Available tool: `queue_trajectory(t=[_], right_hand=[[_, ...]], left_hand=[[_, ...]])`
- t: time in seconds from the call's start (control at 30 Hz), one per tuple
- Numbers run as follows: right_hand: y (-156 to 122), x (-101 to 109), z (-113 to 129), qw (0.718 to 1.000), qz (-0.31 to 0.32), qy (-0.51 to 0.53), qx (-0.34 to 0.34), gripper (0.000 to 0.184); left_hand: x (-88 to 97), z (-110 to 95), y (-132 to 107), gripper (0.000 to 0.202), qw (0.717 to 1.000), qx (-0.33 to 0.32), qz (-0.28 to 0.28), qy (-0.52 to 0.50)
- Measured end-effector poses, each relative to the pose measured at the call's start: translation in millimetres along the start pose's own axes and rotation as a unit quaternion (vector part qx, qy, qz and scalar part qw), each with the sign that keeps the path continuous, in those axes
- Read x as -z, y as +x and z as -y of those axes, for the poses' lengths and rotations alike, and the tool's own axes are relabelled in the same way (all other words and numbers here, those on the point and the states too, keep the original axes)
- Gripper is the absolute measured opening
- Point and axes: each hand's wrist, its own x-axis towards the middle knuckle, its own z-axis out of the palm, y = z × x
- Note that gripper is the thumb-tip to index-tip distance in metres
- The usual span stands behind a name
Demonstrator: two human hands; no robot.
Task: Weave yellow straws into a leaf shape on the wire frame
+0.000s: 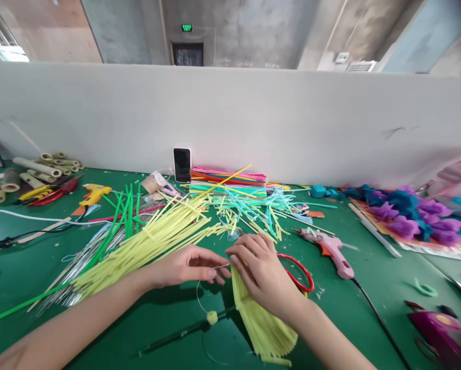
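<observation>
My right hand [258,267] is closed over the upper end of a flat, fan-shaped bundle of pale yellow pipe cleaners [269,331], whose lower ends spread toward me. Just left of it, my left hand [191,264] has its thumb and fingers curled around a thin wire [198,294]. That wire reaches the top of the bundle and also loops down toward a small yellow fuzzy ball [212,317]. The ball lies by a dark green stick [172,337] on the table. Red-handled scissors [303,272] lie partly hidden behind my right hand.
Loose yellow pipe cleaners [137,252] are heaped at left. Coloured pipe cleaners [230,180] and a phone [182,164] stand at the back. A pink glue gun [336,254] lies right, a yellow one [95,195] left. Purple flowers [407,226] cover the far right.
</observation>
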Motion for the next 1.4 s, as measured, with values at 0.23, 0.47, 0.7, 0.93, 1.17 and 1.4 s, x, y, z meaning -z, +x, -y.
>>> queue_trajectory(t=[0.23, 0.47, 0.7, 0.93, 1.17, 1.4], right_hand=[[-0.5, 2.5, 2.8, 0.999, 0.039, 0.017, -0.002, 0.018], [-1.4, -1.3, 3.3, 0.999, 0.034, -0.019, 0.011, 0.018], [-4.2, -2.8, -2.6, 0.999, 0.032, -0.018, -0.001, 0.018], [-2.5, -2.2, -3.6, 1.000, 0.028, -0.001, -0.004, 0.016], [-2.4, -6.1, -6.4, 1.000, 0.028, -0.004, -0.006, 0.016], [-0.8, -8.5, -6.4, 0.999, 0.024, 0.046, 0.006, 0.014]], left_hand=[[2.2, 3.4, 1.2, 0.036, 1.000, 0.004, 0.031, -0.003], [4.1, 9.1, 3.9, 0.037, 0.999, -0.003, 0.030, 0.012], [14.5, 15.7, 4.3, 0.047, 0.998, 0.001, 0.061, -0.025], [23.9, 19.9, 5.2, 0.051, 0.995, 0.006, 0.097, -0.016], [25.4, 21.4, 5.7, 0.052, 0.996, 0.014, 0.084, -0.007], [7.6, 14.5, 5.8, 0.042, 0.996, 0.050, 0.041, -0.063]])
